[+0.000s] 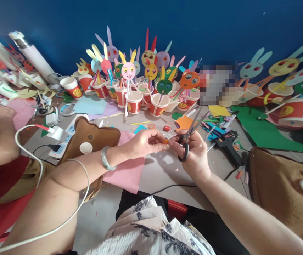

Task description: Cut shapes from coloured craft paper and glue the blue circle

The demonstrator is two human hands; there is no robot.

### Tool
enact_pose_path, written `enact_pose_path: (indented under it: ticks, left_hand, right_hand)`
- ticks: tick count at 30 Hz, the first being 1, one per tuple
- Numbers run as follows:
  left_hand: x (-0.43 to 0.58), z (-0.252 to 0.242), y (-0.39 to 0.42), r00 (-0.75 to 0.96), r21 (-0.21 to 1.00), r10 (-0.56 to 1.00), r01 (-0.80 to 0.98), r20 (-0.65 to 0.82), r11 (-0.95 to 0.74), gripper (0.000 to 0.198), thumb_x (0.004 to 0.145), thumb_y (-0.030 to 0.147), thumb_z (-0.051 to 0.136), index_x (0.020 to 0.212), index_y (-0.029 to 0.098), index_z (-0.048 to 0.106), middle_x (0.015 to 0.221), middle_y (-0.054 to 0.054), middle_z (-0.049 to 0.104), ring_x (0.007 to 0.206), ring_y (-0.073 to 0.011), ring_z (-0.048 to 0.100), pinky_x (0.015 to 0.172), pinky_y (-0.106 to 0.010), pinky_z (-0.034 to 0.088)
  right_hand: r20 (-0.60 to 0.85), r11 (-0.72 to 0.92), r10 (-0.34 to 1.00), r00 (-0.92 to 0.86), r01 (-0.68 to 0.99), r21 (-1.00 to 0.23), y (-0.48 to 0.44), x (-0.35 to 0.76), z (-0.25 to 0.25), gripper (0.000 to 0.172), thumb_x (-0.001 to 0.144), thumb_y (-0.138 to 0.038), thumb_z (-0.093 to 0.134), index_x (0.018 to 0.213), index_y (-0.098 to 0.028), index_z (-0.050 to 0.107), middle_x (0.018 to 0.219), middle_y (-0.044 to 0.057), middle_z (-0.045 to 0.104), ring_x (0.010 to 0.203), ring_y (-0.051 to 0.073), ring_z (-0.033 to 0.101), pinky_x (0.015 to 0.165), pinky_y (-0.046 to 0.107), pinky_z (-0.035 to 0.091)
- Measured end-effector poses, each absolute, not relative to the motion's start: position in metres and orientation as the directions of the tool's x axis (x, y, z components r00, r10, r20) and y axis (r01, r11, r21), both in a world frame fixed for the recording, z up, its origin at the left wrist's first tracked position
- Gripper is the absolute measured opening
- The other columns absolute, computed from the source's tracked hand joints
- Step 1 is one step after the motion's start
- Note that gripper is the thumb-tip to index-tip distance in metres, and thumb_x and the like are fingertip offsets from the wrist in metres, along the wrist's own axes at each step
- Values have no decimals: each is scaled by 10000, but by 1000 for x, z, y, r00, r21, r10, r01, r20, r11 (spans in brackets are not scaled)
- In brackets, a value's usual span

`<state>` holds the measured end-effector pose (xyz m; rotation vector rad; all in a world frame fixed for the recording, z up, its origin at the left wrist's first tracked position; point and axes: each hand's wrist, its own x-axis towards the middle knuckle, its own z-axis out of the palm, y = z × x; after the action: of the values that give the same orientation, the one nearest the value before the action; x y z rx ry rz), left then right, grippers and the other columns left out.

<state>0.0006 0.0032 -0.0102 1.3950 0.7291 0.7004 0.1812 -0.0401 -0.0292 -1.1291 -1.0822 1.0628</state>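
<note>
Between the thumb and fingertips of my left hand (147, 143) is a small orange piece (165, 141), probably cut paper; its exact shape is too small to make out. My right hand (195, 156) is closed round the black handles of a pair of scissors (191, 131), whose blades point up and away from me. The fingertips of both hands nearly meet at the orange piece. Below and left of my left hand lies a sheet of pink paper (130, 166). Just beyond my hands are a small red roll (167, 128) and an orange paper scrap (185, 122).
Paper cups (134, 102) with paper rabbit faces stand along the blue wall. A black glue gun (229, 147) lies right, near green paper (270, 131). Brown cushions (281, 177) flank me. A power strip (63, 145) and white cable (61, 230) are left, beside another person's arm (1, 138).
</note>
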Motion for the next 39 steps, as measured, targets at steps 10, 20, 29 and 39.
enact_pose_path:
  ticks: [10,20,29,39]
  left_hand:
    - [-2,-6,4,583,999,811,0,-38,47,199,795,262,779,786,105,656,740,-38,685,697,-108,626,661,-239,497]
    - [-3,0,1,532,998,846,-50,46,-23,175,827,289,747,795,136,669,762,-24,675,714,-109,623,675,-240,508]
    - [-8,4,0,448,991,891,-131,72,-15,120,846,258,697,819,148,655,793,-15,677,771,-125,645,720,-252,530]
    - [-7,4,1,439,990,891,-121,118,-72,123,822,246,720,795,144,658,789,-30,711,762,-127,654,727,-259,529]
  right_hand:
    - [111,121,987,120,-84,-989,-43,180,-30,398,678,-301,869,967,-234,604,742,-25,708,631,136,648,577,257,532]
    - [134,138,986,97,-33,-990,-45,179,-26,413,710,-405,876,977,-251,601,745,-22,692,636,150,649,589,279,539]
    - [155,184,957,-244,99,-978,-46,180,-27,503,767,-552,812,1057,-211,582,799,23,684,687,160,647,617,282,524]
    - [140,197,942,-305,163,-967,-46,183,-31,482,782,-587,781,1013,-214,582,762,24,674,647,165,636,547,263,482]
